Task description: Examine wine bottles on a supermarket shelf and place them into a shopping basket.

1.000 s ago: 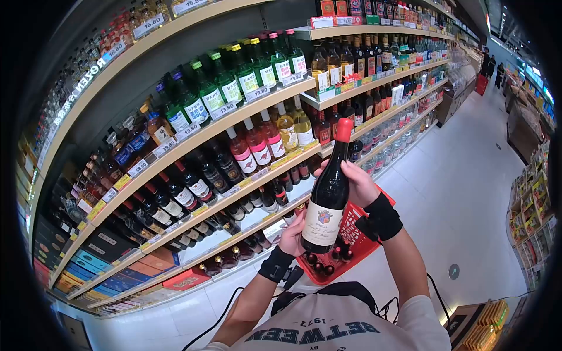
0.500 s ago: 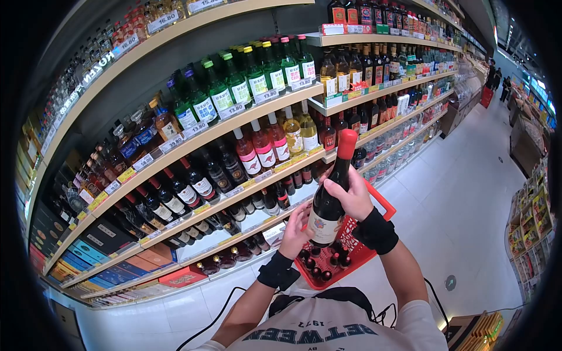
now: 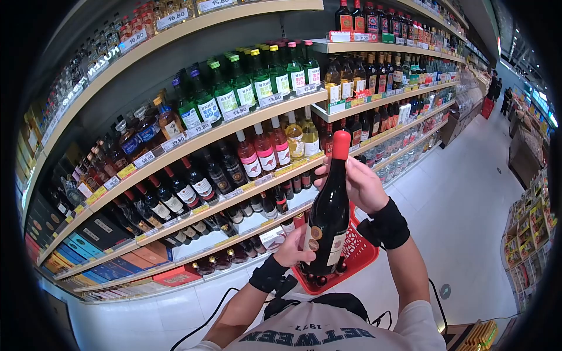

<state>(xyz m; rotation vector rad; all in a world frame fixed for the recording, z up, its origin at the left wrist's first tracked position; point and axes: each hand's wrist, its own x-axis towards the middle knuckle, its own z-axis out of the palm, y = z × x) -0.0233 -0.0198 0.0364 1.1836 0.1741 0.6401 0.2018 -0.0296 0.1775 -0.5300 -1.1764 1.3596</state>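
Observation:
I hold a dark wine bottle (image 3: pixel 328 216) with a red capsule upright in front of me, its label turned partly to the side. My left hand (image 3: pixel 293 248) cups the bottle's base from below. My right hand (image 3: pixel 363 186) wraps the shoulder and neck from the right. Both wrists wear black bands. Below the bottle hangs a red plastic basket (image 3: pixel 360 251) with several bottles in it.
Tiered wooden shelves (image 3: pixel 234 126) packed with wine and green-glass bottles fill the left and centre. The white tiled aisle (image 3: pixel 462 205) runs away to the right, with people standing at its far end (image 3: pixel 497 88). Boxed goods (image 3: pixel 530 234) line the right edge.
The bottle has been turned in my hands, so the front label now faces sideways, and it sits a little closer and higher. My right hand has slid up toward the neck.

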